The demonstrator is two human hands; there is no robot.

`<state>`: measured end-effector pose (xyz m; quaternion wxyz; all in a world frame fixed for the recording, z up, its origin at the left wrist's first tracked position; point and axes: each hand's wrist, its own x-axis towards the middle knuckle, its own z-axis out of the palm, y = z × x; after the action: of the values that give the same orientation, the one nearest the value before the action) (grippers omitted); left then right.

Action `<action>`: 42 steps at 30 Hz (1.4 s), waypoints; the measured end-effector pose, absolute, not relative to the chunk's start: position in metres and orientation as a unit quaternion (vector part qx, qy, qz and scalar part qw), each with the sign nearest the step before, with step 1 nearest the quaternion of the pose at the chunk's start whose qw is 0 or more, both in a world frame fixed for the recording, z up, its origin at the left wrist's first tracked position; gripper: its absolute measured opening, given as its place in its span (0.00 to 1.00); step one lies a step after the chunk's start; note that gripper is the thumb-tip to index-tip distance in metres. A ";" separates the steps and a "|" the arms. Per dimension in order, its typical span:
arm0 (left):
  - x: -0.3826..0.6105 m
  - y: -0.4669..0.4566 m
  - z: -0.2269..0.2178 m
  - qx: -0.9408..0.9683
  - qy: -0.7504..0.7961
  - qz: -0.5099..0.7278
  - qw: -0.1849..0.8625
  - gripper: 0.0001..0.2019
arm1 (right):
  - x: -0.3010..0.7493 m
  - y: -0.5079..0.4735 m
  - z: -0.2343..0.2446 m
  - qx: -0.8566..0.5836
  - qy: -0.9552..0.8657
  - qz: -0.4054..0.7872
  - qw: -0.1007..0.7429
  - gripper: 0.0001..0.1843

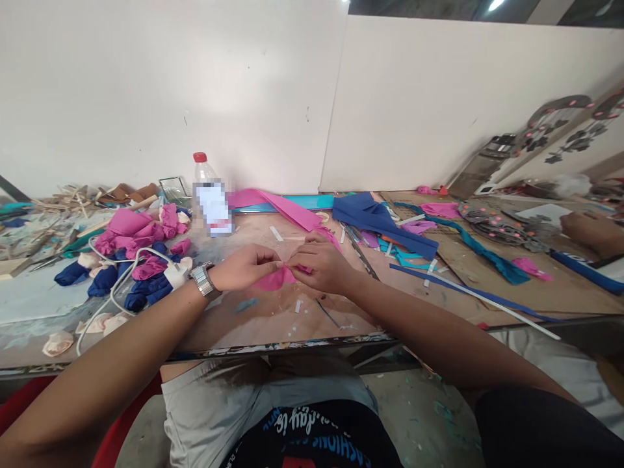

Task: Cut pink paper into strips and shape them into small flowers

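Observation:
Both of my hands meet over the middle of the table, pinching one piece of pink crepe paper (275, 279). My left hand (251, 265), with a metal watch on its wrist, grips the paper's left side between thumb and fingers. My right hand (319, 265) is closed on the right side, its fingers hiding part of the paper. A long pink strip (287, 207) runs from behind the phone down toward my right hand; whether it joins the held piece I cannot tell. Blue folded strips (377, 221) lie just beyond, to the right.
Pink, blue and cream paper flowers (131, 234) with a white charger cable (114, 292) lie at the left. A phone (214, 209) leans on a red-capped bottle (200, 158). A white stick (497, 309) crosses the right front edge. Another person's hand (592, 231) is far right.

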<state>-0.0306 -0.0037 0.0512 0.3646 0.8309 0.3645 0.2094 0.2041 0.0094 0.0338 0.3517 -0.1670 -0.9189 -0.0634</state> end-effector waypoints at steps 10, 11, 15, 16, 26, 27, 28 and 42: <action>-0.026 -0.012 0.054 0.857 0.374 0.234 0.268 0.16 | 0.202 0.008 0.034 -0.215 -0.909 -0.010 0.358 0.03; -0.026 -0.013 0.055 0.861 0.377 0.233 0.249 0.16 | 0.201 0.008 0.035 -0.223 -0.907 0.001 0.357 0.03; -0.024 -0.017 0.056 0.879 0.394 0.226 0.142 0.16 | 0.200 0.007 0.036 -0.263 -0.892 0.047 0.364 0.04; -0.024 -0.017 0.055 0.884 0.396 0.223 0.114 0.15 | 0.199 0.007 0.037 -0.268 -0.889 0.054 0.367 0.04; -0.026 -0.012 0.045 0.914 0.364 0.175 -0.039 0.17 | 0.197 0.008 0.036 -0.276 -0.897 0.090 0.334 0.05; -0.026 -0.012 0.045 0.916 0.360 0.173 -0.046 0.17 | 0.197 0.008 0.036 -0.275 -0.898 0.094 0.331 0.04; -0.025 -0.012 0.045 0.917 0.355 0.172 -0.055 0.18 | 0.197 0.007 0.037 -0.274 -0.899 0.097 0.327 0.04; -0.027 -0.007 0.038 0.909 0.368 0.197 0.011 0.16 | 0.197 0.007 0.037 -0.288 -0.897 0.114 0.315 0.05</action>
<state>-0.0267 -0.0071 0.0376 0.0107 0.9086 0.3683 0.1969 0.1974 0.0073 0.0367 0.3146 -0.2881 -0.8972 0.1138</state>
